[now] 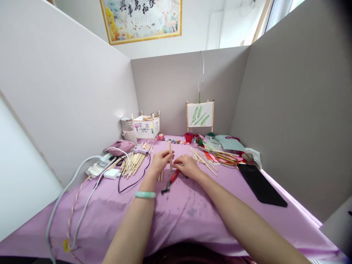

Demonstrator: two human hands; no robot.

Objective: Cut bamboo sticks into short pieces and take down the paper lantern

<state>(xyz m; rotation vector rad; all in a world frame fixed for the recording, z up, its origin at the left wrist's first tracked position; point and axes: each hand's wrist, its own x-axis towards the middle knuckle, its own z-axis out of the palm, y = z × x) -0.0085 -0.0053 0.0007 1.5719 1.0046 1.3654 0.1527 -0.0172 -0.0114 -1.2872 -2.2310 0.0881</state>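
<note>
Both hands are near each other over the middle of the table, with a slim wooden stick (171,156) between them. The left hand (160,162), below a pale green bangle (145,194) on its wrist, pinches the stick between thumb and fingers and holds it upright. The right hand (188,166) is bent close to the stick's lower end; whether its fingers touch the wood or grip anything cannot be told from this view. Red-handled pliers (173,178) lie aslant just below the right hand, on the purple tablecloth (176,220). Near the left hand, short sticks (161,176) lie partly hidden beneath the wrist.

To the left, a lilac glue gun (141,150) rests by a thick pile of sticks (134,164), its black cord looping over the cloth. A white adapter (112,173) and a checked pouch (122,147) are beside them. Farther back stands a box-shaped frame with drawn panels (144,127). A red cup (188,138) stands near a panel painted with green leaves (200,114). On the right, loose sticks (205,161) fan out, and a black flat slab (261,184) lies near the table's edge.
</note>
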